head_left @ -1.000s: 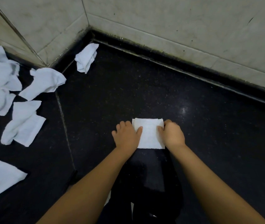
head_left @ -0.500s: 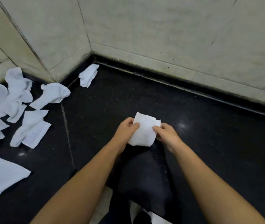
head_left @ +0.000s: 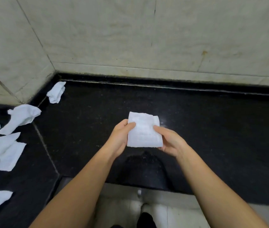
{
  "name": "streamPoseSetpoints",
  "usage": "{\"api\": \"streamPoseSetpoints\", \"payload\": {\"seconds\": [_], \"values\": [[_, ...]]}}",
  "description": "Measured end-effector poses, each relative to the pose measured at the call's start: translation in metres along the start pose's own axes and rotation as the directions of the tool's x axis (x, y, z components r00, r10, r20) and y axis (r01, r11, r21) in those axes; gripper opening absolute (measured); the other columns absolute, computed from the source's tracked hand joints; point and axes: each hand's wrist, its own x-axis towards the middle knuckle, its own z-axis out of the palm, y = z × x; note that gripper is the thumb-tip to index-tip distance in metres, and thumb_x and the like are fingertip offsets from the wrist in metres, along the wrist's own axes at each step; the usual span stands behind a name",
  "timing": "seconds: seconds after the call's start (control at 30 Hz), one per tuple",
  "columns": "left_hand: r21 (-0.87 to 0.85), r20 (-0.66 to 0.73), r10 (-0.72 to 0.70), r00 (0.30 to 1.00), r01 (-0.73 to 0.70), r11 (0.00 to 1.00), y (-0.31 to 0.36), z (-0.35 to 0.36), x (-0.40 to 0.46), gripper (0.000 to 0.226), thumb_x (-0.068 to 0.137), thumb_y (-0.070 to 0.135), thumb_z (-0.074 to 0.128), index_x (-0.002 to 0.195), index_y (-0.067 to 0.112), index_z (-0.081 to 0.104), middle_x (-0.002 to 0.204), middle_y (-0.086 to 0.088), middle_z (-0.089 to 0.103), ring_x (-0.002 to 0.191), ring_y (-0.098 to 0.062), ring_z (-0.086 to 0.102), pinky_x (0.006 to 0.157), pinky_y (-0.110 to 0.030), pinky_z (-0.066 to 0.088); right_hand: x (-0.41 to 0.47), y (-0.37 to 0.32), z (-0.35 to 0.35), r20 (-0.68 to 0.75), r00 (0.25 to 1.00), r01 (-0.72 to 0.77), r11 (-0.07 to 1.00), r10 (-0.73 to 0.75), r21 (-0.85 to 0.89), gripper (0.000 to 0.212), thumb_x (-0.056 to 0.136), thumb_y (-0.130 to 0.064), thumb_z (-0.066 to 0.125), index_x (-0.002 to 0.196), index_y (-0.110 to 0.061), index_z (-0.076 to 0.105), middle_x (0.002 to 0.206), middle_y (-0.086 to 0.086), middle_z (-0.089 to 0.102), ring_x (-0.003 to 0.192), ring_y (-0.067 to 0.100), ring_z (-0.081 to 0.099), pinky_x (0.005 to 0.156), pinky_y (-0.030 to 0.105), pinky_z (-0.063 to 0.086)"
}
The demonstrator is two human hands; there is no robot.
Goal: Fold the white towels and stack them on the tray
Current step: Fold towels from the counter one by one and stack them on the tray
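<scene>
head view: a folded white towel (head_left: 143, 131) is held up above the black counter (head_left: 212, 129) — left hand (head_left: 120, 137) pinching its left edge with thumb on top, right hand (head_left: 170, 140) cupped under its right side, fingers curled closed on it. unfolded towels (head_left: 7, 145) lie scattered at the far left, well apart.

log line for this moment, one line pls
step: folded towel lifted off black counter | left hand: holding | right hand: holding | unfolded towels: left side | tray: not in view
</scene>
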Motion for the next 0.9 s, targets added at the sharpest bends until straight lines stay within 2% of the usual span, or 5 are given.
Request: {"api": "streamPoseSetpoints", "payload": {"seconds": [0.13,0.3,0.57,0.83,0.9], "values": [[0.156,0.012,-0.029,1.0,0.027,0.987,-0.018,0.026,-0.014,0.02,0.093,0.014,0.054,0.113,0.01,0.056,0.114,-0.009,0.065,0.1,-0.021,0.065,0.085,-0.04,0.056,-0.047,0.023,-0.026,-0.22,0.94,0.253,0.965,-0.262,-0.066,0.01,0.091,-0.01,0.058,0.1,-0.009,0.062,0.101,0.01,0.068,0.083,0.022,0.067,0.063,0.032,0.053],[0.176,0.129,-0.156,0.979,0.132,0.975,-0.056,0.063,-0.044,0.04,0.09,0.005,0.057,0.13,0.005,0.051,0.12,-0.008,0.062,0.101,-0.021,0.063,0.083,-0.034,0.053,-0.115,0.073,-0.061,-0.462,0.797,0.374,0.919,-0.389,-0.128,0.014,0.089,-0.002,0.053,0.096,-0.011,0.061,0.096,0.008,0.066,0.08,0.019,0.063,0.064,0.031,0.051],[0.341,0.434,-0.299,0.85,0.152,0.928,-0.111,0.185,-0.109,0.01,0.09,0.011,0.058,0.098,0.011,0.065,0.102,-0.008,0.069,0.092,-0.021,0.065,0.081,-0.034,0.055,-0.249,0.118,-0.151,-0.727,0.559,0.458,0.879,-0.399,-0.131,0.018,0.089,-0.004,0.054,0.093,-0.018,0.064,0.088,-0.001,0.067,0.072,0.012,0.064,0.059,0.027,0.049],[0.41,0.615,-0.345,0.709,0.086,0.908,-0.163,0.363,-0.173,0.007,0.089,0.004,0.057,0.089,0.008,0.063,0.082,-0.007,0.065,0.065,-0.014,0.059,0.042,-0.018,0.046,-0.373,0.124,-0.288,-0.845,0.416,0.524,0.848,-0.336,-0.078,0.015,0.092,-0.006,0.055,0.086,-0.018,0.062,0.082,0.0,0.064,0.069,0.015,0.058,0.061,0.026,0.047],[0.414,0.628,-0.359,0.69,0.094,0.906,-0.177,0.414,-0.19,0.009,0.089,0.003,0.057,0.086,0.01,0.062,0.08,-0.007,0.064,0.066,-0.014,0.058,0.043,-0.019,0.046,-0.407,0.118,-0.329,-0.852,0.409,0.521,0.85,-0.326,-0.075,0.016,0.092,-0.006,0.054,0.086,-0.018,0.062,0.082,0.0,0.063,0.068,0.014,0.058,0.061,0.025,0.046]]}}
